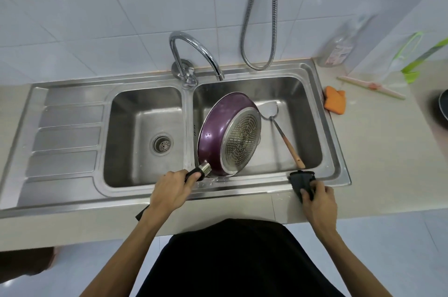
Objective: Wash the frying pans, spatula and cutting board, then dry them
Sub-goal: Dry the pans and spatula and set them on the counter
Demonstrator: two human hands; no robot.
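Left hand [169, 190]: grip closed on frying pan [213, 132] handle, pan tilted in sink [334, 127]. Right hand [317, 197]: grip pinching dark cloth [300, 180] at sink rim. Judged washing stage; next, cloth must meet pan.

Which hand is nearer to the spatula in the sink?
Right. The right hand, holding a dark cloth, is just below the spatula handle's end; the left hand grips the purple pan handle, farther left.

Tilted purple pan [218, 132] in sink [266, 190]
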